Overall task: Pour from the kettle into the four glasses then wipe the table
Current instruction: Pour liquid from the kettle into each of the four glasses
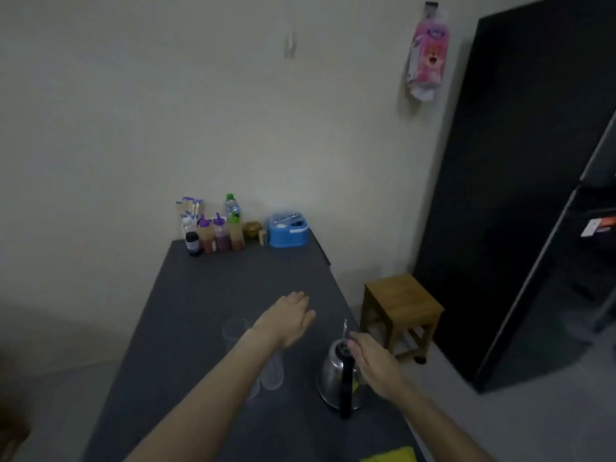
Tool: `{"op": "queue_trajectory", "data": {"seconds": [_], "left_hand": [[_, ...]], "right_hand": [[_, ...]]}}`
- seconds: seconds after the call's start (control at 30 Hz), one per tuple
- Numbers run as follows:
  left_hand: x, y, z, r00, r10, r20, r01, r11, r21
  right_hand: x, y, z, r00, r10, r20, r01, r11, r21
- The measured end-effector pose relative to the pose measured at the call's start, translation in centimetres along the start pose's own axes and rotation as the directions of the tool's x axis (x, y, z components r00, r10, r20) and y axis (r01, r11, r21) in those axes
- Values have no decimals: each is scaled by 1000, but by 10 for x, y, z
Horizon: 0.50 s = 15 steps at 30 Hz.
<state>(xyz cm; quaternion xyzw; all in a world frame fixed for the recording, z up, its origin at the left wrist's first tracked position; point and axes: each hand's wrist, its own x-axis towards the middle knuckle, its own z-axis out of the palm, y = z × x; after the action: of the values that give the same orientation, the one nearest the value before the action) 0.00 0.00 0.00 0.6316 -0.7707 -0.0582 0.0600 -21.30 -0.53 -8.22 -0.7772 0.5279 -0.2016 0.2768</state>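
A steel kettle (335, 378) with a black handle and a thin spout stands near the right edge of the dark grey table (206, 295). My right hand (376, 365) hovers just right of its lid, fingers loosely apart, holding nothing. My left hand (286, 320) reaches forward above the table, palm down, fingers extended. Clear glasses stand under and beside my left forearm: one (235, 331) to its left, another (273, 371) to its right; any others are hidden by the arm. A yellow cloth (391, 455) lies at the table's near edge.
Sauce bottles (216, 233), a water bottle (231, 206), a small gold pot and a blue container (288, 230) crowd the table's far end by the wall. A wooden stool (400, 311) stands right of the table, with a black fridge (520, 195) beyond.
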Motion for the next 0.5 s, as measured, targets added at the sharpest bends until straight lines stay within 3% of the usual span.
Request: {"op": "queue_trajectory", "data": {"seconds": [0.1,0.23,0.33,0.5], "left_hand": [[2,18,34,996,1,89,0,1000,-12],[3,30,83,987,9,159,-2,999,-40],[2,40,102,989,13,147,-2,997,-74],[-2,62,120,995,12,99,2,990,-140]], "right_hand": [[-7,32,21,993,93,-75,-78,980,183],[-18,62,49,965,263,20,-251,891,379],[-20,71,62,945,293,145,-326,813,483],[-23,83,83,922,212,325,-364,761,537]]}}
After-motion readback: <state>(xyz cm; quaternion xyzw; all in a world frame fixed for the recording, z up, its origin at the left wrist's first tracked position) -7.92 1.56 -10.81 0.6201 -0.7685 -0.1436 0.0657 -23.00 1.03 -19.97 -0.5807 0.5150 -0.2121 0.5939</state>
